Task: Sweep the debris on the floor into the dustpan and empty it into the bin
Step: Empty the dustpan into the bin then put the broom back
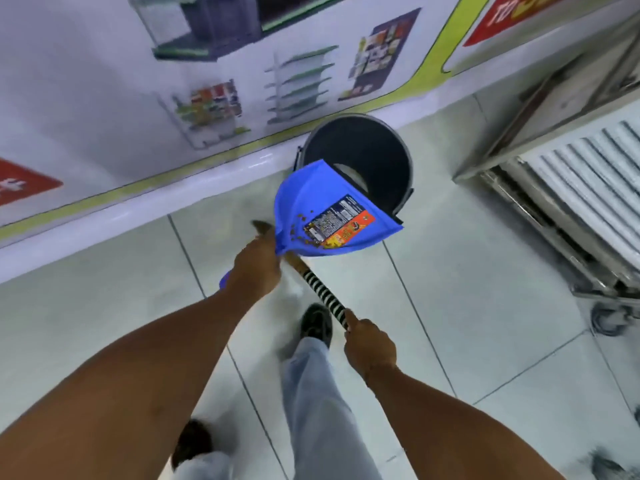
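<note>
Two bare forearms are reaching forward from the bottom edge, above pale trouser legs and dark shoes. Left hand (254, 268) is wrapping its fingers around the handle of a blue plastic dustpan (311, 199), holding it raised with its lip overlapping the rim of a round dark grey bin (360, 147). Inside the pan, a flat printed orange and black wrapper (337, 221) is lying beside small brown crumbs (298, 233). Right hand (369, 344) is closing its fingers on a black-and-white striped broom handle (323, 292) that is passing beneath the pan. Pale tiled floor (485, 323) is spreading below; the bin is standing near a poster-covered wall (104, 98).
</note>
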Demonstrator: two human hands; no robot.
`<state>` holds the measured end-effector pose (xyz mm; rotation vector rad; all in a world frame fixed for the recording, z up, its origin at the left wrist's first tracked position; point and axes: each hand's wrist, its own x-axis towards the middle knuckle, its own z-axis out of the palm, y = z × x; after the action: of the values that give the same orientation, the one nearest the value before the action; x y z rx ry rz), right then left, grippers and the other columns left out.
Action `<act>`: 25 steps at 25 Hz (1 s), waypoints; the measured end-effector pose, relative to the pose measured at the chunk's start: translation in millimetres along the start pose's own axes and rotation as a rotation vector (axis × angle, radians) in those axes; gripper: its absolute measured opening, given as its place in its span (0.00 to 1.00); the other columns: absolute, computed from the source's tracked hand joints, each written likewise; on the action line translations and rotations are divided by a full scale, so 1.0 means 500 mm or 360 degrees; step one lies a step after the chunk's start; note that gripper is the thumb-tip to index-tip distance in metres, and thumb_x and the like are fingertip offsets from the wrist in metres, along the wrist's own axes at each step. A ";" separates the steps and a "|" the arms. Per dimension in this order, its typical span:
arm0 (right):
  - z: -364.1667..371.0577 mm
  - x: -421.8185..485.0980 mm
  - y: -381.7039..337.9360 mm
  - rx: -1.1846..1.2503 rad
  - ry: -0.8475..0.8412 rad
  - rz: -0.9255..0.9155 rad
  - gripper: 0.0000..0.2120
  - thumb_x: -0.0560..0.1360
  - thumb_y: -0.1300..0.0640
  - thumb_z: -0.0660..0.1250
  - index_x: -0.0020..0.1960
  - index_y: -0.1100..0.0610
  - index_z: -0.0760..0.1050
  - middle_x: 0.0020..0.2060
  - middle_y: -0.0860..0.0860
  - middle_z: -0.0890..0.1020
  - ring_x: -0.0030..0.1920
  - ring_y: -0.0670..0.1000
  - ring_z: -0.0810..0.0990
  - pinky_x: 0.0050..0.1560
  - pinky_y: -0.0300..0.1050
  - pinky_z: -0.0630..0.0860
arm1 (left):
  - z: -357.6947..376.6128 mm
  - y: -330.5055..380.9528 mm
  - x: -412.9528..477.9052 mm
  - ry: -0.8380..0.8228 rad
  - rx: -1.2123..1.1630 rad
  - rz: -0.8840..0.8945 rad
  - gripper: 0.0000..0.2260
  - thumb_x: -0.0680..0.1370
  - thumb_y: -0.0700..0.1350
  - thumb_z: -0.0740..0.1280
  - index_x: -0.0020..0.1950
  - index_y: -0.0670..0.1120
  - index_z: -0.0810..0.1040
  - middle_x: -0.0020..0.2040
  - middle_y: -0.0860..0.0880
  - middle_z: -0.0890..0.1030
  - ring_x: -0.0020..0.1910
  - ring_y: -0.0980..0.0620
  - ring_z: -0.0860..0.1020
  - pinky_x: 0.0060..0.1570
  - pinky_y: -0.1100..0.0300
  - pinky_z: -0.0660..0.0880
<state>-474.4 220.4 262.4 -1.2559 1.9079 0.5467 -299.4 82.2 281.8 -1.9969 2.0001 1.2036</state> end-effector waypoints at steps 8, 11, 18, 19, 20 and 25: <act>-0.066 0.075 0.021 0.0043 -0.0118 -0.0026 0.23 0.80 0.55 0.52 0.74 0.47 0.55 0.60 0.57 0.75 0.57 0.60 0.77 0.53 0.51 0.75 | -0.047 0.223 0.207 -0.0504 -0.0427 -0.0388 0.19 0.82 0.45 0.50 0.33 0.42 0.65 0.47 0.35 0.78 0.41 0.42 0.76 0.39 0.58 0.70; -0.063 0.077 -0.002 0.0088 -0.0086 -0.0007 0.22 0.80 0.55 0.52 0.73 0.47 0.57 0.58 0.57 0.77 0.54 0.60 0.78 0.50 0.50 0.75 | -0.060 0.214 0.217 -0.0647 -0.0823 -0.0616 0.18 0.82 0.45 0.52 0.33 0.41 0.65 0.32 0.44 0.68 0.27 0.49 0.64 0.27 0.60 0.60; -0.064 0.072 -0.078 0.0097 -0.0011 -0.0020 0.22 0.78 0.54 0.56 0.71 0.49 0.61 0.54 0.57 0.79 0.52 0.60 0.79 0.47 0.48 0.75 | -0.080 0.042 0.163 -0.0195 -0.0446 -0.0090 0.08 0.81 0.41 0.56 0.56 0.42 0.72 0.46 0.44 0.72 0.45 0.50 0.70 0.47 0.54 0.69; -0.066 0.073 -0.095 0.0151 0.0024 -0.0010 0.21 0.76 0.54 0.58 0.69 0.52 0.65 0.53 0.58 0.80 0.53 0.60 0.79 0.47 0.48 0.75 | -0.081 0.000 0.140 -0.0165 -0.0548 -0.0065 0.07 0.80 0.39 0.58 0.56 0.41 0.72 0.46 0.45 0.72 0.45 0.50 0.70 0.45 0.56 0.67; -0.068 0.073 -0.121 0.0212 0.0062 -0.0006 0.18 0.75 0.54 0.60 0.64 0.56 0.70 0.52 0.58 0.81 0.52 0.61 0.79 0.48 0.47 0.75 | -0.089 -0.046 0.109 -0.0145 -0.0629 -0.0078 0.06 0.78 0.35 0.59 0.52 0.43 0.73 0.43 0.46 0.72 0.44 0.50 0.70 0.43 0.58 0.65; -0.074 0.075 -0.284 0.0092 0.0184 -0.0235 0.18 0.67 0.63 0.65 0.57 0.64 0.73 0.52 0.63 0.79 0.52 0.63 0.77 0.48 0.48 0.73 | -0.130 -0.283 -0.038 0.0032 -0.0910 -0.0424 0.12 0.74 0.30 0.62 0.42 0.47 0.68 0.40 0.45 0.70 0.39 0.50 0.70 0.39 0.61 0.65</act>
<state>-367.4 113.2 263.5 -1.4038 1.8919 0.3468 -143.2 83.2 271.5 -2.4139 1.4281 1.8342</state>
